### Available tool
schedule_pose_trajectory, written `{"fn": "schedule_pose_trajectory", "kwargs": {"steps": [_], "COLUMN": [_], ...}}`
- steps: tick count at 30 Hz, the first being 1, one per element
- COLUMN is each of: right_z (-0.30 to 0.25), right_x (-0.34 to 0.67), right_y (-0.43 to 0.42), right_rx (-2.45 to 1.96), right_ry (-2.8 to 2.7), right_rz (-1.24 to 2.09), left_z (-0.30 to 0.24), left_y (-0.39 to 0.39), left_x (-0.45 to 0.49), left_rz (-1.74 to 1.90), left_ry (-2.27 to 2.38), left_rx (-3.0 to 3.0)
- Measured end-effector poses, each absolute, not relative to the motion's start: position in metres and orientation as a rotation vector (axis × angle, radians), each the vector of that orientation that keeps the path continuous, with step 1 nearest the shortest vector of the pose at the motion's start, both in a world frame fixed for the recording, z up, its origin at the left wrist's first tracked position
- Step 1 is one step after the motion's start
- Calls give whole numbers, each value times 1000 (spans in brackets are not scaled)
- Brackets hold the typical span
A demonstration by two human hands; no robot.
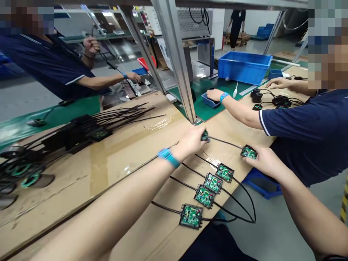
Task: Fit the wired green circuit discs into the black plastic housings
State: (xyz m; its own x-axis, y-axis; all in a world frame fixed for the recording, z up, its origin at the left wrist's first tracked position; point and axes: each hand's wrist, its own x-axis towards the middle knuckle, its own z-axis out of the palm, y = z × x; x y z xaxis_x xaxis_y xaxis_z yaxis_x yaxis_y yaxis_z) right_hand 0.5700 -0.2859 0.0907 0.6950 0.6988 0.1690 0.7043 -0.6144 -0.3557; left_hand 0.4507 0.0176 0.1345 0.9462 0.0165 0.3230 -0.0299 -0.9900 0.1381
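My left hand (191, 140), a blue band at its wrist, is closed on a small round black part with a green board inside (204, 135). My right hand (268, 162) grips a green circuit board in a black housing (248, 152) by its near edge. A black cable (225, 141) runs between the two held parts. Just below them, several similar boards lie on the cardboard-covered bench: a top one (225, 172), two touching ones (213, 183) in the middle, and a nearest one (191, 216). Black cables leave both sides of each, some drooping past the bench edge.
At left lie bundled black cables (130, 115) and round black housings (38, 180). A metal post (176, 61) rises beyond my left hand. A co-worker at right reaches into a small blue tray (211, 100); another sits at left. Behind stands a large blue bin (243, 67).
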Motion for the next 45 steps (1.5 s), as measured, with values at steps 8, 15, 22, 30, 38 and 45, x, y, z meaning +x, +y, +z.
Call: {"fn": "schedule_pose_trajectory", "kwargs": {"steps": [8, 15, 22, 30, 38, 45], "right_z": [20, 54, 81, 86, 85, 86], "right_x": [571, 493, 508, 470, 492, 504], "right_y": [-267, -234, -69, -45, -30, -21], "right_rx": [-2541, -1970, -1948, -2082, -2005, -1870], "right_ry": [-898, -1471, -1764, -1952, -2178, -2324], "right_rz": [-430, -58, 121, -178, -183, -154], "left_z": [113, 123, 65, 58, 50, 53], "left_y": [18, 69, 65, 76, 85, 92], "left_x": [490, 233, 197, 238, 233, 237], "left_rz": [505, 862, 470, 587, 819, 934], "left_ry": [142, 499, 432, 481, 272, 128], "left_rx": [2854, 2933, 3144, 3171, 3239, 3077]}}
